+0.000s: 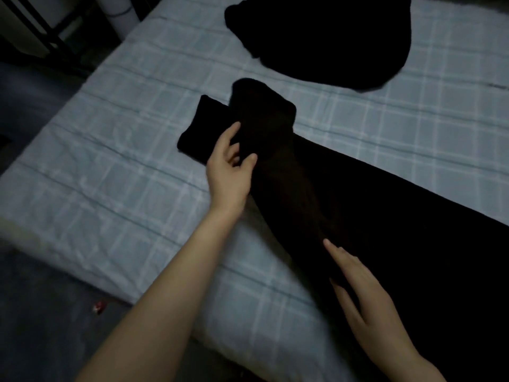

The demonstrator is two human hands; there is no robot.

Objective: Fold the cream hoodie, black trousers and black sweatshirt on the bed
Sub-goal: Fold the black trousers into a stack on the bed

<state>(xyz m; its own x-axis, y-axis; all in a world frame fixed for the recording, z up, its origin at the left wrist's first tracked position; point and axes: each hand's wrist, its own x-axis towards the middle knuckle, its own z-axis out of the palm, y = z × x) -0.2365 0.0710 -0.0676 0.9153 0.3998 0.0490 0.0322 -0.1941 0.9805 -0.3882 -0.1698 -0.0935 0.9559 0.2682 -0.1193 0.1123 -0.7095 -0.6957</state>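
Black fabric stretches across the checked bed (115,166): a long garment, most likely the black trousers (371,216), lies with its long axis running diagonally from the near right of the view toward the far left. Its far end is doubled over into a thick cuffed bundle. The left hand (230,168) rests at that bundle, fingers spread and thumb curled against the cloth, a loose grip rather than a clenched one. The right hand (363,293) lies flat and released on the near edge of the fabric, palm down, pinning it. A second dark garment, probably the black sweatshirt (325,37), sits heaped at the far side, well apart. The cream hoodie is not in view. The step in hand seems to be folding the trousers lengthwise; the next move likely calls for drawing the far end back toward the near end while keeping the edges aligned
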